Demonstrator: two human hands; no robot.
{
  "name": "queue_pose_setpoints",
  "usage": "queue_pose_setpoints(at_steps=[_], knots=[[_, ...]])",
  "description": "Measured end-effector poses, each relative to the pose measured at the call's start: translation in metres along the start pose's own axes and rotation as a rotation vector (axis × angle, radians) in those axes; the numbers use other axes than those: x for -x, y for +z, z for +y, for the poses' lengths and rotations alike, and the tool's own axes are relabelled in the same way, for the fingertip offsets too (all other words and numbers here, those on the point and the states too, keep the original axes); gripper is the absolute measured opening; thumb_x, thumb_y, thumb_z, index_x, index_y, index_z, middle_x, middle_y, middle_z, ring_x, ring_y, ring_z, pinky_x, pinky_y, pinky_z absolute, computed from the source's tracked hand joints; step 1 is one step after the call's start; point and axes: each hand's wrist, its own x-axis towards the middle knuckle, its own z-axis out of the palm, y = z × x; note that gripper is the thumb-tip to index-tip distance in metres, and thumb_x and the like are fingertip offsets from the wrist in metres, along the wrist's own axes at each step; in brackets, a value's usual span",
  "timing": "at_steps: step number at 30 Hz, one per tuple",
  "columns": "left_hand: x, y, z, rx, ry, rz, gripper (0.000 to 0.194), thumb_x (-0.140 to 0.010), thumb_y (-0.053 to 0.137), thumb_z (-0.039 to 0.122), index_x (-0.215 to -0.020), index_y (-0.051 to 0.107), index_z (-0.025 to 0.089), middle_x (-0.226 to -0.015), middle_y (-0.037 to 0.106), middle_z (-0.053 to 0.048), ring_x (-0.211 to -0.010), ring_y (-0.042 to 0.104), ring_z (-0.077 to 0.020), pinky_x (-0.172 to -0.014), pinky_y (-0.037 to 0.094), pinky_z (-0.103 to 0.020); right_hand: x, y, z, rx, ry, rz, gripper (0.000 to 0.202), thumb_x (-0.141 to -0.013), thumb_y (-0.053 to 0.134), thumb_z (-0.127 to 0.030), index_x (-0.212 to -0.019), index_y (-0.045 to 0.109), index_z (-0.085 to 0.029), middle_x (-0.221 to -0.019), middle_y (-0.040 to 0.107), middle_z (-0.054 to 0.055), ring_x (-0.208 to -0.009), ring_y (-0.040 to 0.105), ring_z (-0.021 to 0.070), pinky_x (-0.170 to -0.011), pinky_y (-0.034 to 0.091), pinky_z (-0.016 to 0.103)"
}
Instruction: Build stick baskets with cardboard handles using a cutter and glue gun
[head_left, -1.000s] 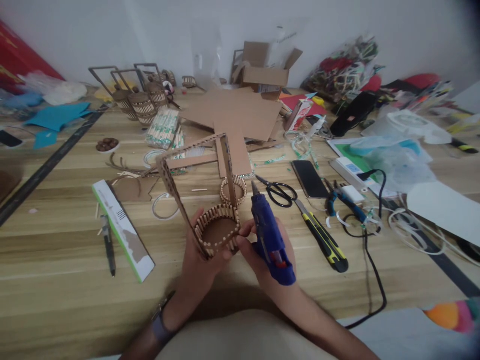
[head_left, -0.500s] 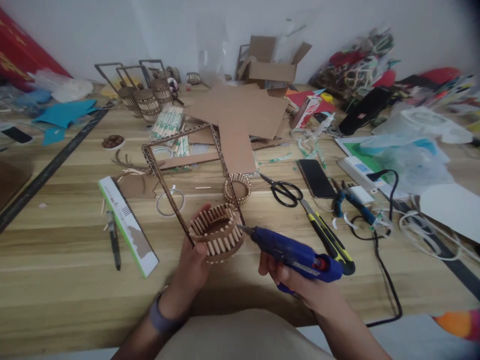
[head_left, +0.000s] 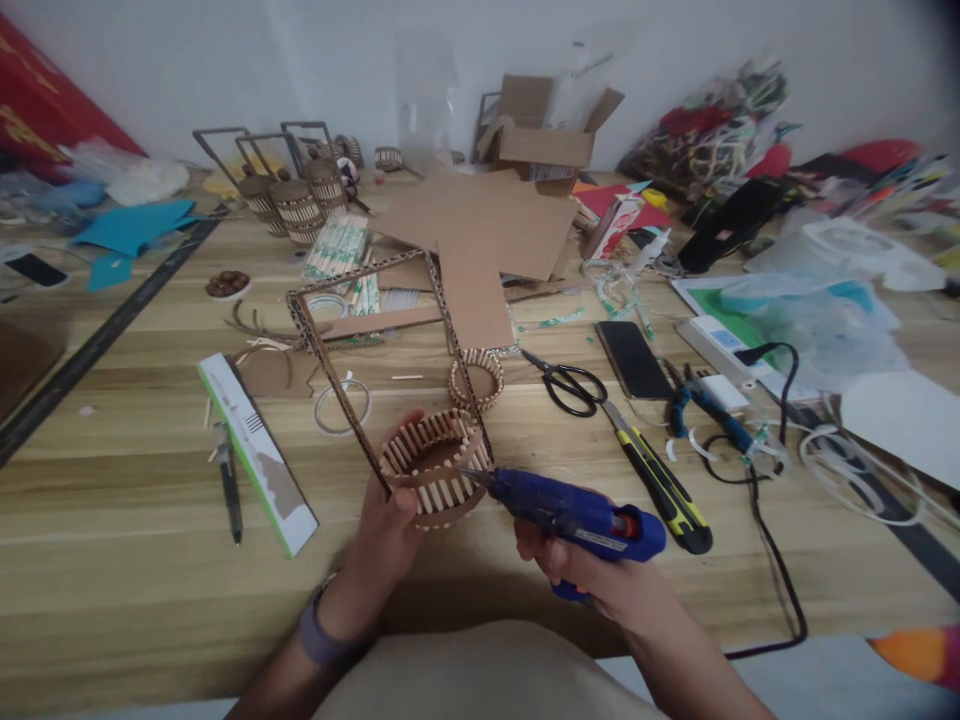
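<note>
My left hand [head_left: 390, 530] is closed around the left side of a small basket [head_left: 442, 490] made of wooden sticks and cardboard bands. A tall cardboard handle frame [head_left: 337, 385] rises from the basket and leans away from me. In my right hand [head_left: 577, 565] is a blue hot glue gun [head_left: 577, 510], its nozzle pointing left and meeting the basket's right front side, near the upper band; whether it touches I cannot tell. Just behind the basket lies a smaller stick ring [head_left: 476, 380], partly crossed by the handle.
Scissors [head_left: 570, 385], a yellow and black utility knife [head_left: 664, 480], a phone [head_left: 634, 358] and pliers [head_left: 709, 410] lie to the right. Leftward are a white and green strip box [head_left: 259, 455] and a pen [head_left: 227, 485]. Finished lidded baskets [head_left: 296, 205] stand behind, beside cardboard sheets [head_left: 480, 230].
The glue gun has shifted left and slightly down, bringing its nozzle from the basket's right edge over its front side. My left hand and the basket have barely moved.
</note>
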Motion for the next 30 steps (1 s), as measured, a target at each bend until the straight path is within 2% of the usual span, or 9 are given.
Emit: queue_pose_setpoints(at_steps=[7,12,17,23,30], knots=[[-0.001,0.008,0.006,-0.007,-0.046,0.013,0.093,-0.066,0.076,0.076,-0.14,0.056,0.025,-0.13,0.068,-0.014,-0.126,0.062,-0.0367,-0.102,0.054,-0.05,-0.001,0.002,-0.002,0.004,-0.01,0.024,0.035,-0.083,0.071,-0.055,-0.074,0.066,-0.021,-0.07,0.067,0.003,-0.059,0.059,0.0166,-0.05,0.049,0.028],[-0.002,0.012,0.009,-0.007,-0.057,0.019,0.091,-0.061,0.079,0.076,-0.136,0.06,0.028,-0.128,0.07,-0.012,-0.128,0.06,-0.0407,-0.1,0.054,-0.052,-0.001,0.006,-0.005,-0.006,0.033,0.051,0.042,-0.082,0.068,-0.063,-0.072,0.065,-0.022,-0.065,0.06,0.002,-0.058,0.055,0.0166,-0.052,0.046,0.029],[-0.002,0.009,0.008,-0.01,-0.041,0.015,0.087,-0.064,0.078,0.075,-0.135,0.06,0.028,-0.128,0.07,-0.012,-0.126,0.062,-0.0379,-0.102,0.054,-0.051,-0.001,0.007,-0.002,-0.006,0.034,0.058,0.044,-0.08,0.069,-0.064,-0.069,0.06,-0.022,-0.064,0.056,0.001,-0.059,0.054,0.0166,-0.055,0.045,0.03],[-0.004,0.009,0.007,-0.04,-0.033,0.001,0.095,-0.061,0.077,0.079,-0.135,0.059,0.023,-0.125,0.07,-0.015,-0.121,0.065,-0.0368,-0.102,0.053,-0.052,-0.001,0.006,-0.003,0.003,0.031,0.071,0.042,-0.081,0.071,-0.059,-0.071,0.062,-0.02,-0.065,0.056,0.001,-0.057,0.051,0.0141,-0.051,0.042,0.027],[-0.003,0.011,0.011,-0.019,-0.042,0.016,0.094,-0.061,0.079,0.076,-0.137,0.058,0.026,-0.127,0.069,-0.014,-0.122,0.064,-0.0358,-0.102,0.054,-0.049,-0.001,0.007,-0.005,0.034,0.034,0.091,0.042,-0.083,0.069,-0.059,-0.069,0.06,-0.021,-0.063,0.054,0.0,-0.056,0.049,0.014,-0.051,0.042,0.027]])
